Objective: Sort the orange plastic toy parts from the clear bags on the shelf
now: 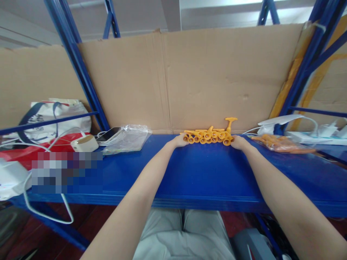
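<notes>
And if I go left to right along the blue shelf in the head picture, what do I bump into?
White tote bag → clear plastic packet → left hand → yellow-orange plastic pieces → right hand → bag of orange pieces.

Reads as a workshop or stockroom bench, exact kind unclear. Blue metal racking (86, 83) with braced uprights carries the blue work shelf (208, 177), cardboard sheeting (217, 72) behind it. Small yellow plastic parts (207, 135) sit stacked there; bagged orange pieces (282, 142) lie at right.
</notes>
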The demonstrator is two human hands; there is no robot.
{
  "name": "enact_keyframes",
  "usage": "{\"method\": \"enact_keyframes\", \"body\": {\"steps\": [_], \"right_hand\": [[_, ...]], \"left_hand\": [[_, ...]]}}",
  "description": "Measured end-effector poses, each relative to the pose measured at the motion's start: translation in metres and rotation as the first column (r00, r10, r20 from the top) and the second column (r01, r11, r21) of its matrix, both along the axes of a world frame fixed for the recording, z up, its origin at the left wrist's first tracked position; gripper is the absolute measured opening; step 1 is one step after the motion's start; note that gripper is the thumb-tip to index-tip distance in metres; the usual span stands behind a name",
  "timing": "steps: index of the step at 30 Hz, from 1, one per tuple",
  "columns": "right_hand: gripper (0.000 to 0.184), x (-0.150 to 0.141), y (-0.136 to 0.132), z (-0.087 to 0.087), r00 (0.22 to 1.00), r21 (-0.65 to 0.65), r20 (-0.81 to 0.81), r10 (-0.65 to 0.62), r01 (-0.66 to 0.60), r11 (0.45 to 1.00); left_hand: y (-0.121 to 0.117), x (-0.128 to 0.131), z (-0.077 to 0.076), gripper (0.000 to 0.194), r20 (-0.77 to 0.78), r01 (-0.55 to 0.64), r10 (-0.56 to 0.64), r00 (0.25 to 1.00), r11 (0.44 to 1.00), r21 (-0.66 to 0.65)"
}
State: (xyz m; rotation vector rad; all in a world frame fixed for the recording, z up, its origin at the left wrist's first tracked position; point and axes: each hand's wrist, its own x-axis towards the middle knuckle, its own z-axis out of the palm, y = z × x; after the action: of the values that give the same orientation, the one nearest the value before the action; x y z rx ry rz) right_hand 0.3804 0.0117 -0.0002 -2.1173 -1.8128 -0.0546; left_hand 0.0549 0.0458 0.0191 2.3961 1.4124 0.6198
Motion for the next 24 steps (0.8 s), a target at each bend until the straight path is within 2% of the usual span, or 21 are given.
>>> {"method": "enact_keyframes", "body": {"steps": [1, 3, 6, 7, 9, 10, 13, 15, 17, 21, 24], "right_hand": [[0.043, 0.001, 0.001, -0.001, 1.000, 0.008, -0.003, 0.001, -0.001, 1.000], [0.043, 0.002, 0.001, -0.002, 1.000, 0.022, -0.012, -0.002, 0.002, 1.000], [0.046, 0.001, 0.000, -0.001, 0.999, 0.008, -0.029, -0.018, 0.018, 1.000], [0.047, 0.000, -0.001, 0.000, 0.999, -0.010, -0.034, -0.026, 0.026, 1.000], [0.050, -0.002, -0.003, 0.001, 0.998, -0.044, -0.043, -0.043, 0.041, 0.998], [0.052, -0.002, -0.003, 0.001, 0.998, -0.054, -0.046, -0.049, 0.046, 0.997], [0.052, -0.003, -0.004, 0.001, 0.997, -0.050, -0.055, -0.051, 0.048, 0.998], [0.051, -0.002, -0.003, 0.000, 0.997, -0.038, -0.058, -0.042, 0.040, 0.998], [0.050, -0.001, -0.001, -0.001, 0.998, -0.039, -0.059, -0.039, 0.036, 0.999], [0.050, 0.002, 0.001, -0.002, 0.998, -0.050, -0.055, -0.035, 0.032, 0.998], [0.049, 0.004, 0.004, -0.004, 0.999, -0.034, -0.045, -0.013, 0.012, 0.999]], "left_hand": [[0.002, -0.007, 0.002, 0.055, 0.020, 0.010, -0.009, 1.000, 0.998, -0.057], [0.004, -0.027, 0.007, 0.063, 0.007, -0.095, 0.096, 0.995, 0.990, -0.107], [0.004, -0.066, 0.014, 0.057, -0.096, -0.327, 0.329, 0.939, 0.944, 0.037], [0.003, -0.080, 0.016, 0.056, -0.121, -0.415, 0.423, 0.898, 0.906, 0.084], [-0.001, -0.107, 0.016, 0.056, -0.179, -0.598, 0.610, 0.772, 0.792, 0.123], [-0.004, -0.120, 0.015, 0.056, -0.203, -0.653, 0.668, 0.715, 0.743, 0.146], [-0.010, -0.149, 0.010, 0.060, -0.232, -0.770, 0.781, 0.580, 0.619, 0.155], [-0.011, -0.160, 0.005, 0.063, -0.226, -0.817, 0.814, 0.536, 0.567, 0.103], [-0.011, -0.168, 0.002, 0.062, -0.223, -0.828, 0.816, 0.534, 0.558, 0.055], [-0.011, -0.178, 0.001, 0.055, -0.214, -0.792, 0.775, 0.594, 0.610, 0.011], [-0.014, -0.181, 0.000, 0.048, -0.182, -0.781, 0.770, 0.611, 0.624, 0.016]]}}
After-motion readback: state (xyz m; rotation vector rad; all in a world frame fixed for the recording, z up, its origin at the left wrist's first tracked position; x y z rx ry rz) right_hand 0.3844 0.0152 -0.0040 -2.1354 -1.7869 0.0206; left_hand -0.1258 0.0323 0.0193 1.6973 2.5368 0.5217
